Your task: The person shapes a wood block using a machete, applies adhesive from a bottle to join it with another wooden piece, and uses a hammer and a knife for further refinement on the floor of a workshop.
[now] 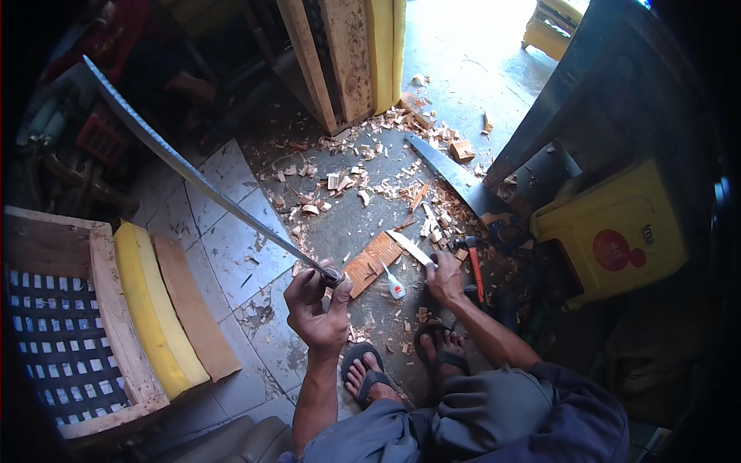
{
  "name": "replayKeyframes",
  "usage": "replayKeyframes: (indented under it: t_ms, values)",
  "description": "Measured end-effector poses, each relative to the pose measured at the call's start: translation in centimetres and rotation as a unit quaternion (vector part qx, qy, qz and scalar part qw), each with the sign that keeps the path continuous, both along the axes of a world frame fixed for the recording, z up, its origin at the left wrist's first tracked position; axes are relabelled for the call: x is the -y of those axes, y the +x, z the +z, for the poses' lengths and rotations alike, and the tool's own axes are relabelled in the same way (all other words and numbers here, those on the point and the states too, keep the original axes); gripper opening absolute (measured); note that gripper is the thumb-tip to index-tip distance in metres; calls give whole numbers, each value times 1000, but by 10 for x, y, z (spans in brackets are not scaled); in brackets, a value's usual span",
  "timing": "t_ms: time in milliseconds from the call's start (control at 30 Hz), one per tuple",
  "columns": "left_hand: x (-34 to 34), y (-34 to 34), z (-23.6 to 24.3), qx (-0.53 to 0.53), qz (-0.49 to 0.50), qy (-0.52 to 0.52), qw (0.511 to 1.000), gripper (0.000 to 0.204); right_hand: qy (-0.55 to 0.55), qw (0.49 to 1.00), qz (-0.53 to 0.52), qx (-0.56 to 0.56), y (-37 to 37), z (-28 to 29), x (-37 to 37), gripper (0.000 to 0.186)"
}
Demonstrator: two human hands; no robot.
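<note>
The left hand (318, 312) pinches a long strip (207, 188) running toward half-past ten; the right hand (444, 279) grips a knife (409, 248) aimed at ten

Hands (320, 320) (445, 279) apart (both curled)

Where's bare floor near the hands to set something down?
Mostly bare: pale tiles between the brown board and left hand; smaller, grey floor between wood chips and the orange wooden piece. Crowded: around the right hand, with hammer and bottle close.
</note>
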State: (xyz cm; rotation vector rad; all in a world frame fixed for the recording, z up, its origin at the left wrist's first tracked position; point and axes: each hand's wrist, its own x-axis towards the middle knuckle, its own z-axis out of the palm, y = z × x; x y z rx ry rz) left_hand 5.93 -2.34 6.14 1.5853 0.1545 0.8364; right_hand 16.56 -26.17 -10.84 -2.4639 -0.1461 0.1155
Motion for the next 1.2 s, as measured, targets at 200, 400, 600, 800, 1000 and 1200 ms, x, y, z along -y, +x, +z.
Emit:
replayKeyframes:
  t_ms: [200, 400, 600, 800, 1000, 1200]
  values:
    - [1, 2, 1, 0, 1, -12, 1000, 56, -76, 996, -40, 24, 35, 2, 34, 30]
    - [3, 8, 2, 4, 4, -27, 1000, 56, -161, 986, 37, 18, 71, -3, 23, 45]
    - [-5, 1, 3, -13, 2, -8, 1000, 56, -224, 967, 117, -42, 103, 16, 12, 47]
    - [-9, 1, 7, -15, 1, -1, 1000, 56, -125, 989, -4, -77, 100, 19, 26, 35]
    - [-17, -1, 2, 11, 31, -13, 999, 54, -56, 973, 225, -4, 42, 65, -19, 28]
    - [-18, 1, 4, 17, 19, -9, 1000, 54, -125, 939, 318, -43, 52, 31, -12, 38]
